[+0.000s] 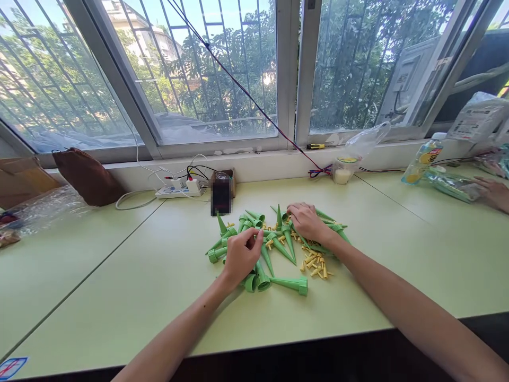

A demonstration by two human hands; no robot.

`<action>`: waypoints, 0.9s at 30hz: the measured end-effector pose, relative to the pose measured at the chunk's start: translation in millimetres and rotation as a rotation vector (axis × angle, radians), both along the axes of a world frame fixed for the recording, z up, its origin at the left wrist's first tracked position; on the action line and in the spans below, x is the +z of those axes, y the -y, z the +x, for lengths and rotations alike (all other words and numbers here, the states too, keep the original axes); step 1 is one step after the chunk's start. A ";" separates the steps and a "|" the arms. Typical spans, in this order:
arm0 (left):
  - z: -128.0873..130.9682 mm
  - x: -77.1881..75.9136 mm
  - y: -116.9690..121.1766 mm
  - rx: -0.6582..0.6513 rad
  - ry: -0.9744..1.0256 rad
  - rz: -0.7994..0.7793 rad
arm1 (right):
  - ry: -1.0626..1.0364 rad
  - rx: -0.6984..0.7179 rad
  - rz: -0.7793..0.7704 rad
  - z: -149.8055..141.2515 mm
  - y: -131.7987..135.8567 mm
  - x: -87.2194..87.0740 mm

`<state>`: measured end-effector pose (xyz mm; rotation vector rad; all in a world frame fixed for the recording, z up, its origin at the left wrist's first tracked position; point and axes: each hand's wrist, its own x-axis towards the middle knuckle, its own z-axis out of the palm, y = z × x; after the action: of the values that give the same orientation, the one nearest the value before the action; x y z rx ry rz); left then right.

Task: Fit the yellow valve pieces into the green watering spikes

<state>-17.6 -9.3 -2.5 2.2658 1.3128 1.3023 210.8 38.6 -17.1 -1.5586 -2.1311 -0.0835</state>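
Note:
Green plastic cone-shaped spikes [286, 285] with ribbed caps lie in a loose heap on the pale green table [159, 297]. Small yellow T-shaped pieces [315, 264] are scattered among them and gather in a pile on the right side. Over the left part of the heap, my left hand [242, 252] is closed in a pinch; what sits between thumb and fingers is too small to name. At the heap's back right, my right hand [306, 220] reaches down with curled fingers beside a green cap. Its fingertips are partly hidden, and what they grip cannot be made out.
Behind the heap stand a dark box-like object [221, 196] and a power strip [178, 191] with cables. A cup [342, 171], a drink bottle [423, 159] and plastic packets [453, 184] are at the right, where another person's hand [493, 193] rests. A brown bag [87, 178] stands left.

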 end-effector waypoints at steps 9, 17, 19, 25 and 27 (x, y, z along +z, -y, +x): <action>1.4 -2.2 0.2 -0.008 -0.009 0.004 | 0.107 0.018 -0.066 -1.4 2.7 -0.5; 2.5 -2.1 0.8 -0.009 -0.013 0.005 | -0.012 0.046 -0.021 -3.6 4.9 1.8; 2.9 -1.8 1.4 -0.015 -0.015 0.004 | -0.022 0.017 0.008 -3.3 4.3 1.9; 3.8 -1.5 2.6 -0.037 -0.023 0.017 | 0.043 0.013 0.003 -2.8 1.3 3.8; 4.1 -1.6 2.7 -0.046 -0.022 0.028 | 0.070 0.032 -0.009 -2.5 0.3 4.5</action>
<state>-13.4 -12.0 -4.2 2.3217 1.2496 1.2922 208.4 38.3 -12.6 -1.5467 -2.2124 -0.1196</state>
